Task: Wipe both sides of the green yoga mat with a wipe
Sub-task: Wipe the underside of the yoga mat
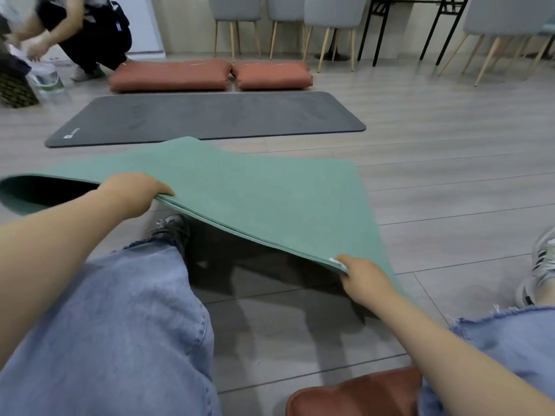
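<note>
The green yoga mat point(252, 190) is lifted off the floor along its near edge and curls over at the left end, casting a shadow beneath. My left hand point(132, 196) grips the near edge at the left-middle, thumb on top. My right hand point(363, 280) grips the near right corner. A small white wipe point(338, 263) shows between that hand's fingers and the mat.
A dark grey mat point(210, 118) lies flat beyond. Two rust-red cushions point(210, 75) sit behind it, with grey chairs point(330, 13) at the wall. A crouching person point(78, 31) is at far left. My jeans-clad legs and a brown cushion point(354, 394) are near.
</note>
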A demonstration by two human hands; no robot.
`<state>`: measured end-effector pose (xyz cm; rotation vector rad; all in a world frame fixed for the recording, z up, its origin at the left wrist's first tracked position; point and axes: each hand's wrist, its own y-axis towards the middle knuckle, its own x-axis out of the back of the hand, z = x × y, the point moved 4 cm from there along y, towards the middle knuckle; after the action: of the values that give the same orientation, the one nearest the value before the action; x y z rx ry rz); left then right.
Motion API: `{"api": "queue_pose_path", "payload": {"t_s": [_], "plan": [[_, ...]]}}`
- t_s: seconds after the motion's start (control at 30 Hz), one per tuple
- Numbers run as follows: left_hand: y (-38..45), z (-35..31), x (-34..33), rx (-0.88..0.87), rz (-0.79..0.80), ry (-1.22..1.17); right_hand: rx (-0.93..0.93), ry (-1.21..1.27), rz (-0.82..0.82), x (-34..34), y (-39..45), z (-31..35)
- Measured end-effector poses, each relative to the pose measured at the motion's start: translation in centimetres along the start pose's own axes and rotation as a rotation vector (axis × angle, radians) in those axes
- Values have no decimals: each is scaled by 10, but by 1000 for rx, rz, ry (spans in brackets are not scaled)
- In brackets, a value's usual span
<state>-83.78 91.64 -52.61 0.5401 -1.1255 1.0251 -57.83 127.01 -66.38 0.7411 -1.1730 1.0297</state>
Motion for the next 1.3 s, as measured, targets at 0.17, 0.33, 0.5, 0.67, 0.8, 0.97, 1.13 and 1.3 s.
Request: {"api": "queue_pose_path", "payload": {"t_s": [0.17,0.33,0.5,0.67,0.8,0.97,1.13,1.3], "plan": [[-1,34,-15,90,40,132,-9,96,-78,1,19,45],[-5,-11,-25,-79,67,227,45,81,-45,-9,27,72],[-3,-66,-17,-313,123,388,124,55,-76,-12,29,81],[2,-121,6,-310,74,261,127,70,-114,-9,25,76],[16,-130,33,-280,3,302,18,99,-80,0,31,57],[45,-135,49,-333,-66,365,-55,29,-41,24,59,45],[61,-115,39,-386,-59,345,67,-249,-96,36,80,65],[65,-91,-21,-461,67,279,133,-346,-231,15,89,91]]}}
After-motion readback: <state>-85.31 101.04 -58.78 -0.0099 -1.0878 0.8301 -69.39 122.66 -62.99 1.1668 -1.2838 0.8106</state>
